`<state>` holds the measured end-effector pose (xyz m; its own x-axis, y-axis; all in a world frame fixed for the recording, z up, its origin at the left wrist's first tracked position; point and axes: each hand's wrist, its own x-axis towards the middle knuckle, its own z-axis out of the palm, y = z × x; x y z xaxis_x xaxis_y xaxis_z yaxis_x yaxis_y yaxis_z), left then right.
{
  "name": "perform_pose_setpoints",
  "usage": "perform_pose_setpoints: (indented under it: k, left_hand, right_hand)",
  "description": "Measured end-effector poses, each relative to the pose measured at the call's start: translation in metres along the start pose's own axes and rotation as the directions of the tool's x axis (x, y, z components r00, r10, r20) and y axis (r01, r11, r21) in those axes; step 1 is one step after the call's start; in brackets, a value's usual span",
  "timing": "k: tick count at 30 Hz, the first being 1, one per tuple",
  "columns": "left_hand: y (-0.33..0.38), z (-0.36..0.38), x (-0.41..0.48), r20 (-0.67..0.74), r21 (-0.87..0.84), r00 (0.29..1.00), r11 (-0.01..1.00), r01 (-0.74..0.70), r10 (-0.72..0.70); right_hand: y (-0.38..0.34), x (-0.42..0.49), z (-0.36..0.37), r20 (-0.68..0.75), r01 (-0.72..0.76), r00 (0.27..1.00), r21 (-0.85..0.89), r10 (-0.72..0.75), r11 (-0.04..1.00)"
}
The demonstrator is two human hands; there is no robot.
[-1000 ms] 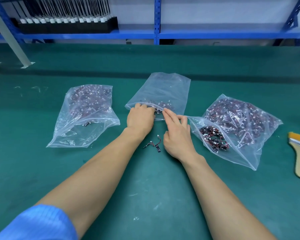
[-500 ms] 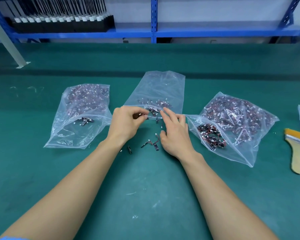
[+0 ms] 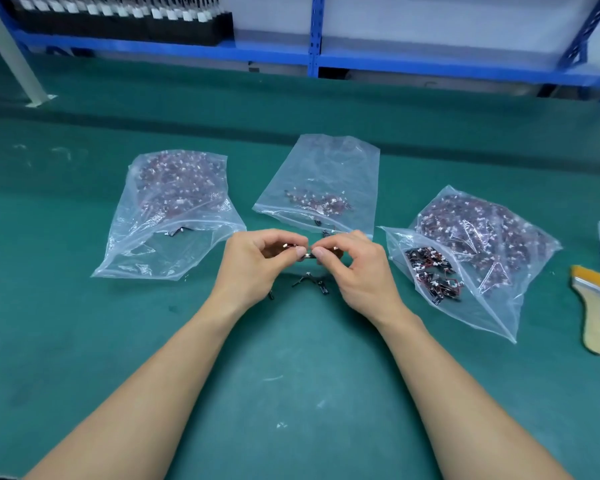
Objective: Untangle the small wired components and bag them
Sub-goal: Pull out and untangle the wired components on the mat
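Your left hand [image 3: 257, 263] and right hand [image 3: 357, 268] meet above the bench [image 3: 291, 393], fingers curled and thumb tips almost touching. Each pinches one end of a wired component [image 3: 307, 255], mostly hidden by your fingers. It sits just before the mouth of the middle bag [image 3: 329, 174]. Loose components [image 3: 312, 284] lie on the bench beneath.
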<state>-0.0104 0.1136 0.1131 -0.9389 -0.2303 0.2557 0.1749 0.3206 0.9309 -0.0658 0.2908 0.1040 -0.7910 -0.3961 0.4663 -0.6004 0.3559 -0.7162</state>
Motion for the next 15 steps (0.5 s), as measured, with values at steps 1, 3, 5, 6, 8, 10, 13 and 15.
perform_pose_setpoints:
  k: [1,3,5,6,8,10,13,15]
  left_hand:
    - [0.000,-0.001,0.000,-0.010,0.008,1.000,1.000,-0.007,0.007]
    - [0.000,-0.004,0.001,-0.053,0.003,0.999,1.000,-0.005,0.005]
    - [-0.001,-0.008,0.002,-0.085,-0.014,0.996,1.000,0.006,-0.007]
    - [-0.002,-0.010,0.003,-0.089,-0.009,0.996,1.000,0.007,-0.007]
    - [-0.004,-0.013,0.003,-0.092,0.016,0.996,1.000,0.003,-0.002]
    - [-0.007,-0.016,0.003,-0.100,0.034,0.995,0.999,0.004,0.000]
    - [-0.010,-0.019,0.004,-0.116,0.045,0.993,0.999,0.002,0.003]
    - [-0.010,-0.021,0.004,-0.120,0.026,0.993,1.000,-0.002,0.005]
  right_hand:
    - [0.001,0.000,-0.001,-0.001,-0.025,1.000,0.003,0.025,1.000]
    - [0.004,0.000,-0.008,0.000,-0.075,0.997,0.003,0.075,0.997]
    - [0.007,-0.001,-0.018,0.035,-0.094,0.995,-0.003,0.094,0.996]
    - [0.009,-0.002,-0.024,0.077,-0.086,0.993,-0.024,0.088,0.996]
    - [0.012,-0.003,-0.033,0.198,-0.047,0.978,-0.109,0.068,0.993]
    - [0.015,-0.005,-0.039,0.327,-0.018,0.941,-0.201,0.085,0.980]
    - [0.017,-0.006,-0.042,0.426,-0.004,0.896,-0.282,0.129,0.959]
    - [0.017,-0.007,-0.042,0.399,-0.020,0.906,-0.288,0.139,0.957]
